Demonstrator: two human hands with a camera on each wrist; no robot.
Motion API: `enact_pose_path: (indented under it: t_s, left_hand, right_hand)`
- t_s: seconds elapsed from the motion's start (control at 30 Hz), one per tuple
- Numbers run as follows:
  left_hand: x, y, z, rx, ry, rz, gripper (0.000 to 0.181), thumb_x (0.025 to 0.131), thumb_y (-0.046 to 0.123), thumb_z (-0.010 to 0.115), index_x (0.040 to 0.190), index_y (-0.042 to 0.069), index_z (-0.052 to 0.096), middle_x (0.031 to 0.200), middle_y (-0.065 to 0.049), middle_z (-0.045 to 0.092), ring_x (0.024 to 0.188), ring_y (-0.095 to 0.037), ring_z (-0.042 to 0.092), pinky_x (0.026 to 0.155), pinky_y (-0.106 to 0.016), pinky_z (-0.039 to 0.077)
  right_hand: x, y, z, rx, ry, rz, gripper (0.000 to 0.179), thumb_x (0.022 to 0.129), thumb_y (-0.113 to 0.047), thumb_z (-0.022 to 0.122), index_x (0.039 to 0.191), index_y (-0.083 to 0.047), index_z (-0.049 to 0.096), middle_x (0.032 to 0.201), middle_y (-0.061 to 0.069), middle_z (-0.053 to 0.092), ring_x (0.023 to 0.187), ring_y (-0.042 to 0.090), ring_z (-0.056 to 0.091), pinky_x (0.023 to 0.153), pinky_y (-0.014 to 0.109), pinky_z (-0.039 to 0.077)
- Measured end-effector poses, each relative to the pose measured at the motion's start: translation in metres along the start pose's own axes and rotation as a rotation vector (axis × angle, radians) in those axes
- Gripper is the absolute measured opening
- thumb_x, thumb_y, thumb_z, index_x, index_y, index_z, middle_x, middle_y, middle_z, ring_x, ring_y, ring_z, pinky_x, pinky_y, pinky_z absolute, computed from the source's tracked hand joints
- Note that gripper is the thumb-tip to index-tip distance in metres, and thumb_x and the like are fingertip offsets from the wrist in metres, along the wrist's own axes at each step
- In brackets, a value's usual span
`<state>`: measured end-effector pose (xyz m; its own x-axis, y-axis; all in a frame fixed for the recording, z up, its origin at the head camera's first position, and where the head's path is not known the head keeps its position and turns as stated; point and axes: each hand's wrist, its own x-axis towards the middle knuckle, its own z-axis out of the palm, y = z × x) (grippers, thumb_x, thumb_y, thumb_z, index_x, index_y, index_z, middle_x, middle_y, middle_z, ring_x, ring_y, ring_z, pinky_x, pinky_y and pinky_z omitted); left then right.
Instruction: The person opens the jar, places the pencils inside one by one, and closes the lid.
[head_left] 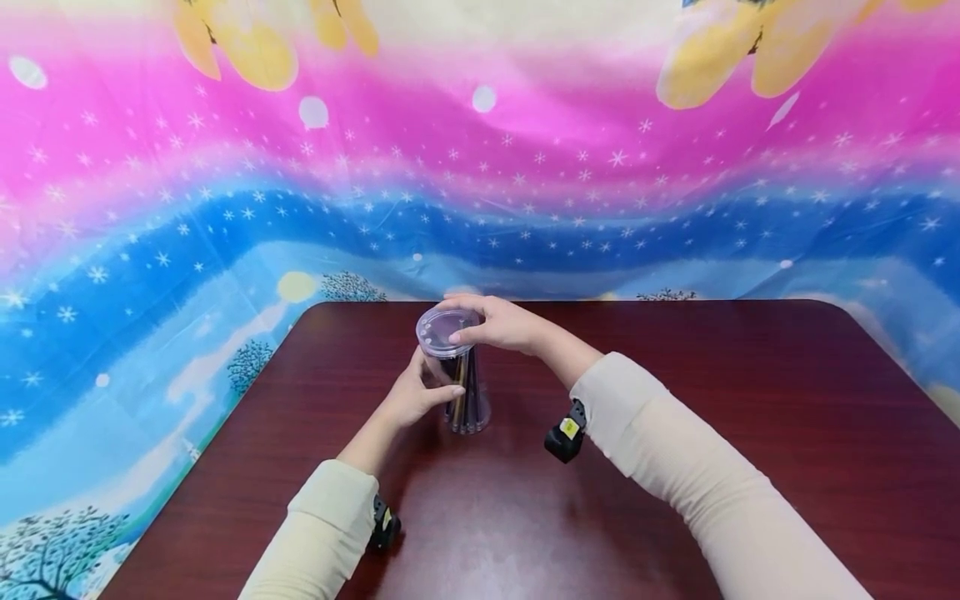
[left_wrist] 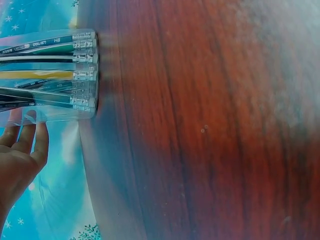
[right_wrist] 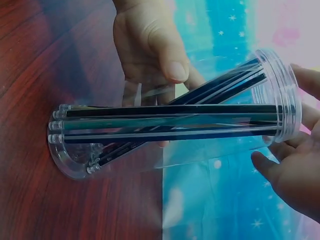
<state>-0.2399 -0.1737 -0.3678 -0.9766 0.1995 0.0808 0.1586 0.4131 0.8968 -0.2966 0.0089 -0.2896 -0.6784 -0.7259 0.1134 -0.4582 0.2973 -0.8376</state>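
Observation:
A clear plastic cylinder (head_left: 480, 417) stands upright on the table, with several pencils inside. In the right wrist view the pencils (right_wrist: 175, 123) are mostly dark, one green, with metal ends at the cylinder's base; some lean across the others. A yellow pencil (left_wrist: 45, 75) shows in the left wrist view. My left hand (head_left: 411, 395) grips the cylinder's side, thumb across the front and fingers behind. On top sits a round clear lid (head_left: 438, 327). My right hand (head_left: 512, 323) holds the lid's rim, thumb at the near side and fingers round the far side.
The dark red wooden table (head_left: 712, 433) has rounded far corners; the cylinder stands near its far edge. Behind it hangs a colourful cloth (head_left: 480, 183) with snowflakes. A small black camera (head_left: 564, 433) is worn on the right wrist, another black camera (head_left: 384, 525) on the left.

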Motion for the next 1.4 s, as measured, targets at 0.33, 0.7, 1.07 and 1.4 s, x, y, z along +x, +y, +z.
enact_pose_path:
  t_s: [0.33, 0.7, 1.07, 1.4]
  left_hand:
    - [-0.001, -0.001, 0.001, -0.01, 0.006, -0.004, 0.067, 0.078, 0.007, 0.068, 0.132, 0.004, 0.028, 0.083, -0.003, 0.054, 0.08, -0.01, 0.053, 0.081, -0.03, 0.043]
    - [0.01, -0.022, 0.001, -0.014, 0.018, 0.005, 0.07, 0.077, 0.006, 0.069, 0.134, 0.006, 0.027, 0.083, -0.003, 0.053, 0.081, -0.012, 0.052, 0.081, -0.031, 0.043]
    - [0.016, -0.033, 0.003, -0.006, 0.013, 0.022, 0.072, 0.077, 0.011, 0.07, 0.134, 0.01, 0.027, 0.085, -0.005, 0.054, 0.083, -0.013, 0.054, 0.082, -0.031, 0.043]
    - [0.002, -0.006, 0.0, 0.012, -0.01, 0.016, 0.064, 0.078, 0.009, 0.068, 0.129, 0.003, 0.029, 0.085, -0.007, 0.054, 0.082, -0.014, 0.053, 0.079, -0.031, 0.043]
  right_hand:
    - [-0.004, 0.001, 0.01, -0.19, 0.157, -0.021, 0.055, 0.08, -0.026, 0.068, 0.129, -0.008, 0.051, 0.137, 0.009, 0.044, 0.127, 0.023, 0.038, 0.101, 0.041, 0.034]
    - [-0.005, 0.002, 0.024, -0.21, 0.306, 0.011, 0.059, 0.076, -0.032, 0.072, 0.127, -0.008, 0.054, 0.131, 0.01, 0.049, 0.119, 0.025, 0.046, 0.096, 0.039, 0.04]
    - [-0.003, 0.002, 0.012, -0.161, 0.177, -0.039, 0.058, 0.073, -0.025, 0.074, 0.125, -0.007, 0.056, 0.14, 0.008, 0.042, 0.132, 0.025, 0.033, 0.105, 0.041, 0.03]
    - [0.0, -0.006, 0.031, -0.238, 0.346, 0.046, 0.059, 0.066, -0.034, 0.08, 0.118, -0.013, 0.061, 0.112, 0.009, 0.042, 0.104, 0.023, 0.041, 0.086, 0.038, 0.041]
